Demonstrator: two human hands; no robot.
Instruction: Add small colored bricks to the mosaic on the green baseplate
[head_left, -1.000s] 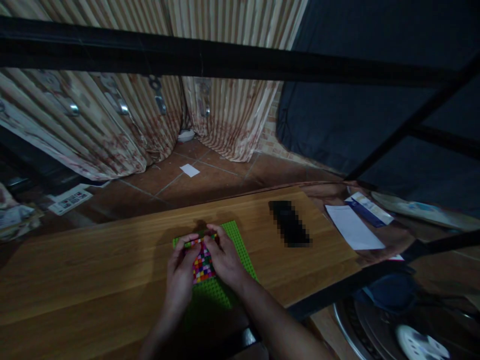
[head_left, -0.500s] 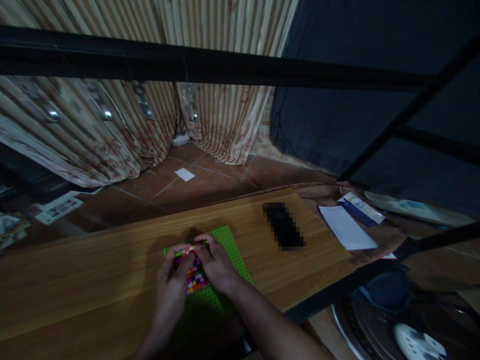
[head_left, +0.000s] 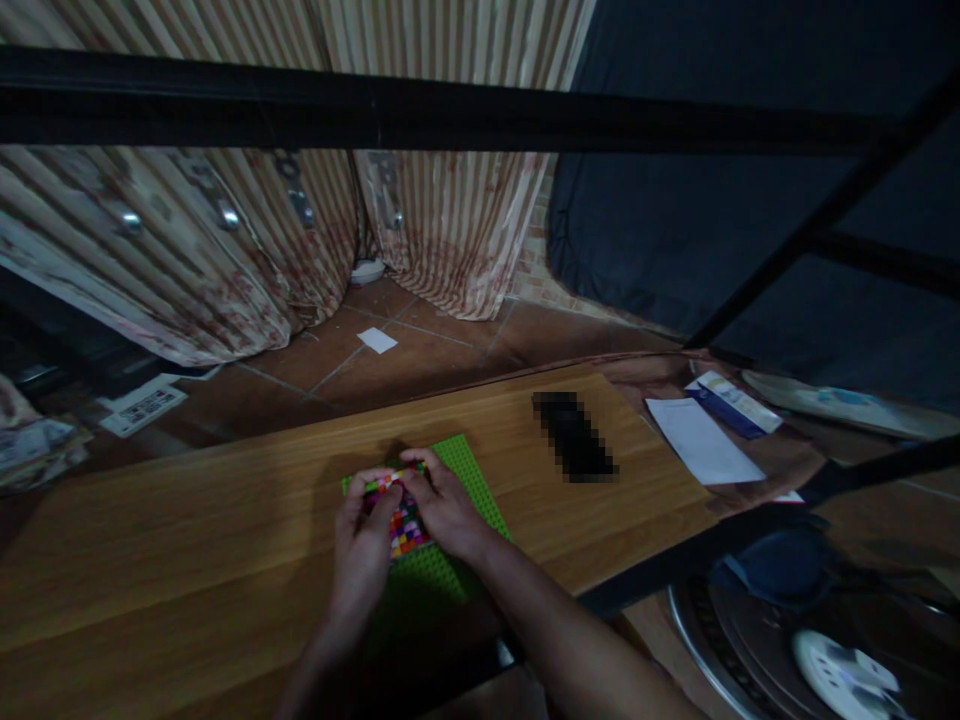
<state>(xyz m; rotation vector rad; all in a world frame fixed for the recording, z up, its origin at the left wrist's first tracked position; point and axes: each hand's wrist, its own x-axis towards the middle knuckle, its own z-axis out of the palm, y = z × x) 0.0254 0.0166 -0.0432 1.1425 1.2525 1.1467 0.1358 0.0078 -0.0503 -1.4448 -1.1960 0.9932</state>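
Many small multicoloured plastic bricks (head_left: 405, 520) form a tight patch on a green studded plastic baseplate (head_left: 465, 480) lying on a long wooden table (head_left: 187, 540). Left hand (head_left: 362, 545) and right hand (head_left: 444, 508) rest on the patch, fingertips pinched at its far edge. Right of the baseplate lies a dark blurred rectangle (head_left: 574, 437).

wooden table (head_left: 187, 560) | blurred dark object (head_left: 574, 437) | white paper (head_left: 701, 440) | striped curtains (head_left: 225, 250)

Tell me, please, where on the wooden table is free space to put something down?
Bare wood lies left of the left hand, and between the green baseplate and the blurred dark object. Crowded: both hands, the right hand too, cover the coloured bricks.
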